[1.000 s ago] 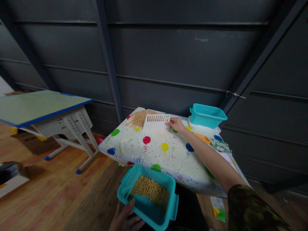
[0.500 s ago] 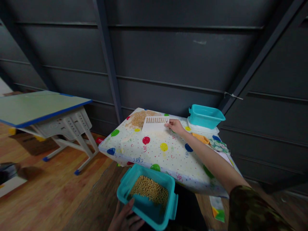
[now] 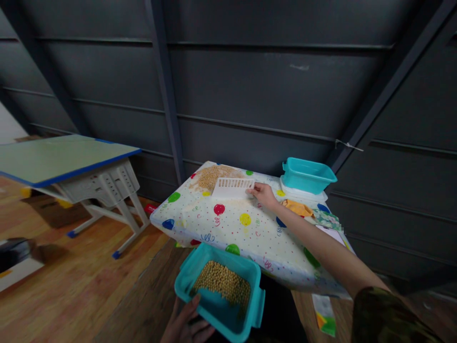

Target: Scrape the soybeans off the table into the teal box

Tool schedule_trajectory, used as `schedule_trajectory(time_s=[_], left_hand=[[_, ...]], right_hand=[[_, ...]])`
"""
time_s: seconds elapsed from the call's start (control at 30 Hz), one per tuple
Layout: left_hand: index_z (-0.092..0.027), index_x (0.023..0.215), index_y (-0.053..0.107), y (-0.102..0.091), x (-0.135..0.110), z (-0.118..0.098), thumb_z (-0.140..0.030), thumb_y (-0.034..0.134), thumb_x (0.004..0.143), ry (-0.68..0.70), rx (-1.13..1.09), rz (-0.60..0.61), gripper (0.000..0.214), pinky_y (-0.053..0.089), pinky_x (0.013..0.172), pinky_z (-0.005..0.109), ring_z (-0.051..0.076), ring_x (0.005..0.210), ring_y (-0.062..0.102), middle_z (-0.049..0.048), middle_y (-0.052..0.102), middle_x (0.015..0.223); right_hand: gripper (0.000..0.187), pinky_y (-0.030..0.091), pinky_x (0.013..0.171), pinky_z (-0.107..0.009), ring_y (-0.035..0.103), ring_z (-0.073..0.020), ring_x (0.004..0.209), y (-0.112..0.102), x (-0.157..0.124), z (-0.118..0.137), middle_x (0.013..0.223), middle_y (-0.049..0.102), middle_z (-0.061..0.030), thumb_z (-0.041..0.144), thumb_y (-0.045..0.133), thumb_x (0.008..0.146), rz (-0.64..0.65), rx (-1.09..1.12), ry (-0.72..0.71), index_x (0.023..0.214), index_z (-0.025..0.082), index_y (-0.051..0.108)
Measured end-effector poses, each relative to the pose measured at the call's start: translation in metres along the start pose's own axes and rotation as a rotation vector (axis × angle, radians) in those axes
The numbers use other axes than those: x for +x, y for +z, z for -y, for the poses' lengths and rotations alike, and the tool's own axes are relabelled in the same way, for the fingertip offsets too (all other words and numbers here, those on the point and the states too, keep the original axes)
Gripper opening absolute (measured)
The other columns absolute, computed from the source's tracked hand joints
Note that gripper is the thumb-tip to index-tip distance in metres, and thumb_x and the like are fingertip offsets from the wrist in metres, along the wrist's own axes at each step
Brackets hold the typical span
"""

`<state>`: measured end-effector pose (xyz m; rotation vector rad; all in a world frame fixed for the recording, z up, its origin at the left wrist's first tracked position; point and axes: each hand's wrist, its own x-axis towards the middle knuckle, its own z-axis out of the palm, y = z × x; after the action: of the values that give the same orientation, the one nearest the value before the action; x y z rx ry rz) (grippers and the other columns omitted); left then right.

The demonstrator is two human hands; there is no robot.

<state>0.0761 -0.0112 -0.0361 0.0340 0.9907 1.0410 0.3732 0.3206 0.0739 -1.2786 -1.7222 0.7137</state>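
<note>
My right hand (image 3: pixel 262 195) pinches the right end of a white slotted plastic scoop (image 3: pixel 228 192) on the table. Just behind and left of the scoop lies a loose pile of soybeans (image 3: pixel 209 179) with pale crumbs around it. Below the table's front edge, my left hand (image 3: pixel 189 322) grips the near left rim of a teal plastic basin (image 3: pixel 258 305), its thumb over the rim. More soybeans (image 3: pixel 223 280) cover part of the basin's bottom, heaped toward the far side and the right.
A balloon-print cloth covers the table (image 3: pixel 200 214). At its back right, a second teal basin (image 3: pixel 309 175) stands on a white lid. An orange cloth (image 3: pixel 297 208) lies nearer, beside my forearm. To the left is a desk (image 3: pixel 71 155) with blue edging; a dark wall rises behind.
The scoop has tipped lower, its slotted edge leaning farther back, with my right hand still on it. The view has shifted slightly; the basin in my left hand stays nearly in place.
</note>
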Motion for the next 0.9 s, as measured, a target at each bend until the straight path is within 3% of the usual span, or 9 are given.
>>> schedule_trajectory(time_s=[0.13,0.33,0.57,0.73,0.9], left_hand=[[-0.026,0.180,0.013,0.010,-0.009,-0.003,-0.049,0.100,0.073,0.063,0.038,-0.020,0.140,0.062,0.100,0.054,0.039,0.095,0.084,0.0134,0.084,0.105],[-0.031,0.178,0.019,0.012,-0.010,-0.003,-0.053,0.100,0.071,0.049,0.051,-0.034,0.136,0.058,0.108,0.058,0.041,0.098,0.084,0.0129,0.084,0.108],[-0.029,0.178,0.016,0.007,-0.007,-0.004,-0.050,0.099,0.075,0.041,0.062,-0.041,0.134,0.059,0.108,0.059,0.040,0.098,0.085,0.0143,0.084,0.109],[-0.025,0.177,0.018,0.008,-0.004,-0.003,-0.050,0.099,0.075,0.045,0.069,-0.036,0.133,0.058,0.110,0.059,0.041,0.098,0.085,0.0160,0.083,0.110],[-0.027,0.177,0.020,0.004,0.002,-0.003,-0.045,0.101,0.074,-0.008,0.043,-0.045,0.132,0.061,0.106,0.059,0.039,0.090,0.084,0.0119,0.081,0.101]], right_hand=[[0.038,0.036,0.058,-0.030,0.048,-0.0168,0.064,-0.002,-0.013,0.002,0.065,0.058,0.0000,0.056,0.079,0.081,0.071,-0.009,-0.010,0.071,0.022,0.065],[0.032,0.043,0.064,-0.031,0.057,-0.0204,0.071,0.014,0.002,0.011,0.068,0.064,-0.0020,0.049,0.079,0.083,-0.046,-0.042,-0.041,0.071,0.022,0.067],[0.026,0.047,0.067,-0.032,0.061,-0.0219,0.073,0.029,0.007,0.009,0.072,0.070,-0.0036,0.046,0.081,0.082,-0.021,-0.021,-0.036,0.077,0.022,0.073],[0.034,0.045,0.064,-0.032,0.056,-0.0195,0.068,0.013,-0.011,0.007,0.067,0.065,-0.0011,0.052,0.079,0.083,0.086,-0.026,-0.068,0.071,0.022,0.068],[0.038,0.051,0.069,-0.035,0.063,-0.0246,0.074,-0.028,-0.012,0.009,0.072,0.070,-0.0049,0.057,0.083,0.083,-0.077,-0.026,-0.053,0.078,0.021,0.074]])
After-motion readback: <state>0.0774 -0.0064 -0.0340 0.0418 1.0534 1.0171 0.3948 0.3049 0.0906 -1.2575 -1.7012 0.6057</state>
